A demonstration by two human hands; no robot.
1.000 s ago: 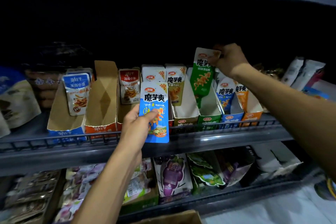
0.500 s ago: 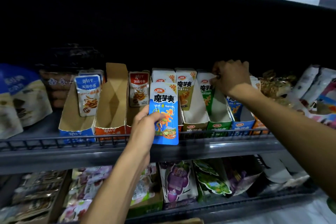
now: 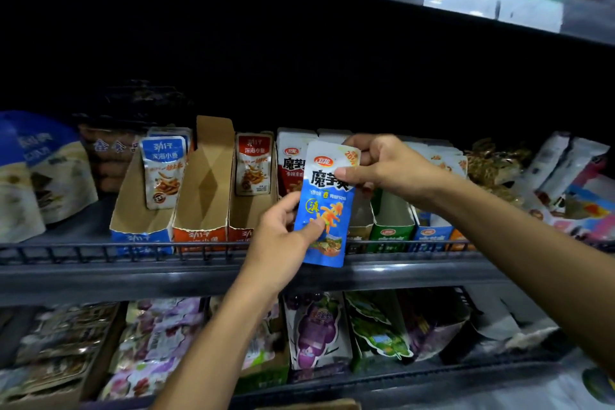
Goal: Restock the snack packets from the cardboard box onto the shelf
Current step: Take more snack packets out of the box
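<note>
A blue snack packet [image 3: 327, 206] with orange print is held upright in front of the middle shelf [image 3: 199, 271]. My left hand [image 3: 283, 233] pinches its lower left edge with the thumb on its face. My right hand [image 3: 382, 166] pinches its top right corner. Behind it stand open display cartons: a blue one [image 3: 143, 210], an orange one [image 3: 203, 196], a red one, a green one [image 3: 392, 226] and another blue one [image 3: 431, 230], some with packets inside. A sliver of the cardboard box [image 3: 312, 405] shows at the bottom edge.
A wire rail [image 3: 100, 248] runs along the shelf's front edge. Large bags sit at far left [image 3: 36, 173] and mixed packets at far right [image 3: 565, 173]. The lower shelf holds purple grape packets [image 3: 316, 329] and other sweets. An upper shelf edge [image 3: 492, 0] overhangs.
My right hand left the green carton, where it put the green packet, and came left to take the top of the blue packet. My left hand raised the packet slightly.
</note>
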